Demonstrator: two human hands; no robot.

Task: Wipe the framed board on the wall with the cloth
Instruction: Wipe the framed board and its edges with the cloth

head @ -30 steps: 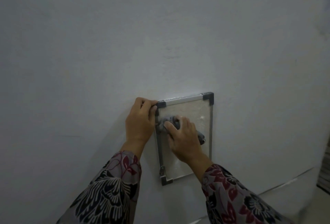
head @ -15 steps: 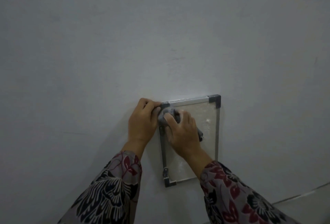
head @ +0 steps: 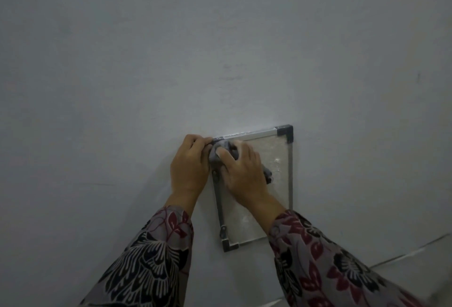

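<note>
A small framed board (head: 277,160) with a metal rim and dark corner caps hangs upright on the pale wall, low and right of centre. My left hand (head: 189,168) grips the board's upper left corner, fingers curled over the frame edge. My right hand (head: 244,172) presses a crumpled grey cloth (head: 215,154) against the upper left part of the board, fingers bent over it. A bit of cloth sticks out to the right of that hand. The board's lower right corner is hidden by my right sleeve.
The plain grey wall (head: 220,50) fills nearly the whole view. A pale floor with a seam line (head: 411,253) shows at the lower right. Two small brackets sit on the board's left rim (head: 223,231).
My right hand has slid the cloth up and left across the board, from the middle to the top left corner beside my left hand. The left hand stays on the corner.
</note>
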